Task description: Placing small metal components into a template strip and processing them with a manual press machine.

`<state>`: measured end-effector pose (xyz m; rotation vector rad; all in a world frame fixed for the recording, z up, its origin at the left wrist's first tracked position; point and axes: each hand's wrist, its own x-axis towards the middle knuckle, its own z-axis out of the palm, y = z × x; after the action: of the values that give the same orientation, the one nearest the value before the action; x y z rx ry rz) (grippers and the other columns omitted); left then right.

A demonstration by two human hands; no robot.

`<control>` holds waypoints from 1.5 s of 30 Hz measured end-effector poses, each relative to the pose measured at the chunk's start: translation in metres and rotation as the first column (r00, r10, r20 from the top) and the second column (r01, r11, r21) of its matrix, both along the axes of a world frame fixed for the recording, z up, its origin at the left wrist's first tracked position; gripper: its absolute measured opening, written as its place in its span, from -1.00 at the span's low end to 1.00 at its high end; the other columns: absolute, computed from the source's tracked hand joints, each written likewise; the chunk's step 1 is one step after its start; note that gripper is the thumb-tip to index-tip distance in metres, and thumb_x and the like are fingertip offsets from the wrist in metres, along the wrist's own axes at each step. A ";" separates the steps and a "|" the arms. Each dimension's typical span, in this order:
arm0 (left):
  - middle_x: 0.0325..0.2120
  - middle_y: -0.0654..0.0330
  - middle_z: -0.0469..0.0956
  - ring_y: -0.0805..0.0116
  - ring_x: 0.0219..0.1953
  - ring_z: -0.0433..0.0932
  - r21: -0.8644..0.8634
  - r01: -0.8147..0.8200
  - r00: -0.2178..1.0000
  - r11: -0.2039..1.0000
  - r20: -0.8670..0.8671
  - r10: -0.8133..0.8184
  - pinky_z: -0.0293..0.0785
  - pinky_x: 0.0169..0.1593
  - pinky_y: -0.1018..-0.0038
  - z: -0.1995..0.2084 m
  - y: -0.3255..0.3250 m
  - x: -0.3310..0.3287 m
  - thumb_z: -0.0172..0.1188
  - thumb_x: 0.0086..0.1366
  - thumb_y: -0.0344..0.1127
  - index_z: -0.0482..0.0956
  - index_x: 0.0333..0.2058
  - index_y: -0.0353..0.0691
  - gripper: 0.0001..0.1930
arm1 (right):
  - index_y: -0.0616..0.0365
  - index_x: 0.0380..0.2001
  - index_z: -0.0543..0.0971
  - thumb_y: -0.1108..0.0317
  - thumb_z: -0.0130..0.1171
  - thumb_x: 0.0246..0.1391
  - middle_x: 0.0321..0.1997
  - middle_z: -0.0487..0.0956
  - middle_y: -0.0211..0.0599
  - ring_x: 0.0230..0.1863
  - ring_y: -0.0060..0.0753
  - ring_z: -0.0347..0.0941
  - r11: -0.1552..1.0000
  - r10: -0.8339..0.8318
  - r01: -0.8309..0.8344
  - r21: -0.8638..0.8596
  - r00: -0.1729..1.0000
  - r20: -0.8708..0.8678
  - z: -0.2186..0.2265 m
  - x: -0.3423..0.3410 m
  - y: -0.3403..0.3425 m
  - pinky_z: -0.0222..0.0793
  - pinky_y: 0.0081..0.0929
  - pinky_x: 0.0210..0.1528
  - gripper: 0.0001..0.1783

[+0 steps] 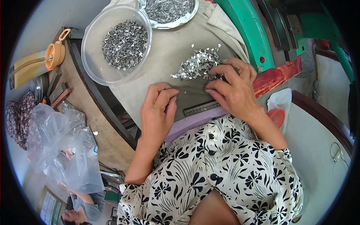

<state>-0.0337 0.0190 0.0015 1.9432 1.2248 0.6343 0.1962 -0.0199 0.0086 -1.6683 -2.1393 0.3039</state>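
A loose heap of small shiny metal pieces (198, 64) lies on the grey-beige cloth (165, 56). At the heap's right edge, my right hand (236, 86) has its fingers curled down among the pieces; whatever they pinch is too small to make out. My left hand (159, 107) hovers left of the heap, its thumb and fingertips drawn together, and anything between them is hidden. Between my hands, close to my body, a narrow dark metal strip with a row of slots (200, 108) rests beside a purple textured pad (195, 122).
A clear round tub (88, 56) of small metal parts stands at the upper left, next to a lined bowl (168, 26) of similar parts. Green machinery (243, 33) borders the right. At left, a plastic bag (63, 150) and an orange cup-like object (55, 55) sit near the wooden bench (86, 112). Another person (84, 208) is at lower left.
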 end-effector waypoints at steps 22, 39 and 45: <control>-0.25 0.12 0.48 0.13 -0.29 0.57 0.032 0.029 0.997 0.999 -0.078 -0.026 0.49 -0.26 0.32 -0.004 0.003 0.011 0.38 0.08 -0.50 0.61 -0.35 -0.32 -0.85 | -0.24 -0.45 0.68 0.23 0.46 -0.26 -0.01 0.55 -0.67 0.16 -0.22 0.26 0.993 0.116 -0.114 0.025 0.990 -0.080 0.000 -0.001 -0.040 0.08 -0.20 0.06 -0.79; -0.27 0.12 0.49 0.11 -0.28 0.55 0.053 0.011 0.999 0.999 -0.053 -0.009 0.49 -0.23 0.30 -0.002 -0.003 0.009 0.36 0.09 -0.53 0.59 -0.35 -0.31 -0.85 | -0.25 -0.37 0.72 0.22 0.46 -0.22 -0.09 0.59 -0.68 0.09 -0.17 0.35 0.995 -0.027 0.030 0.093 0.999 -0.035 -0.002 0.000 -0.005 0.08 -0.21 0.07 -0.77; -0.28 0.12 0.51 0.11 -0.30 0.56 0.008 0.028 0.999 1.000 -0.029 -0.028 0.49 -0.25 0.30 0.007 -0.017 0.013 0.38 0.06 -0.54 0.60 -0.35 -0.29 -0.84 | -0.05 -0.51 0.66 0.28 0.18 -0.11 -0.03 0.54 -0.54 0.18 -0.26 0.32 0.988 0.101 -0.103 0.116 0.995 0.025 -0.009 -0.006 0.027 0.08 -0.14 0.23 -0.90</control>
<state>-0.0205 0.0019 0.0088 1.9789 1.2124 0.5997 0.1904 0.0073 -0.0003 -1.5060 -2.2159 0.1877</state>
